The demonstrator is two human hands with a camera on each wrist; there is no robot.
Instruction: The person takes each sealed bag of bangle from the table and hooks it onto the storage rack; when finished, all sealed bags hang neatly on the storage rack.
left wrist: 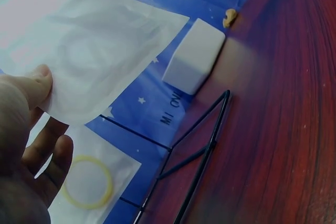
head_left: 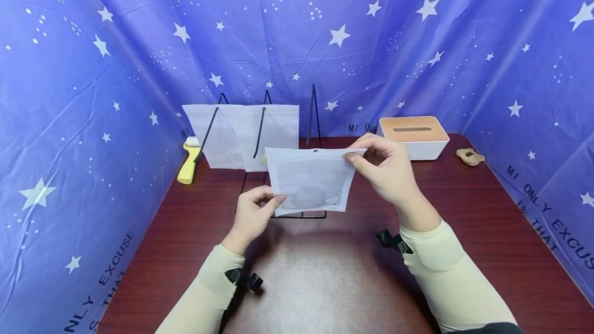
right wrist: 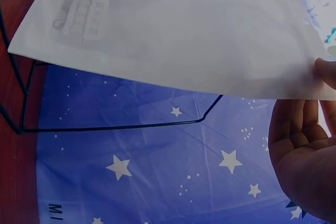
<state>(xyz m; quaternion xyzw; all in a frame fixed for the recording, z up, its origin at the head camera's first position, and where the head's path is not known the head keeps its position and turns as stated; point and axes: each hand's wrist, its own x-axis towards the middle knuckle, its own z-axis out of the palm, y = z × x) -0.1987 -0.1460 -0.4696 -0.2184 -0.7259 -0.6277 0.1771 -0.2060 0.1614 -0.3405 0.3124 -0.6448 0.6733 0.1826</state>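
A flat white translucent pouch point(head_left: 310, 177) with a small hole in its top edge is held up above the table between both hands. My left hand point(head_left: 252, 214) pinches its lower left corner between thumb and fingers. At its upper right corner, my right hand point(head_left: 389, 171) pinches the edge. A faint round shape shows through the pouch point(left wrist: 89, 45) in the left wrist view. In the right wrist view, a small printed label point(right wrist: 94, 19) appears near one corner. Behind it stands a black wire rack point(head_left: 313, 112), partly hidden, with two similar white pouches point(head_left: 213, 138) in it.
A yellow ring point(left wrist: 109, 190) shows on one racked pouch. A yellow-handled lint roller point(head_left: 187, 164) lies left of the rack. At the back right sit a white tissue box point(head_left: 424, 151) with a wooden lid and a small tan object point(head_left: 470, 156). Starry blue cloth point(head_left: 260, 24) surrounds the table.
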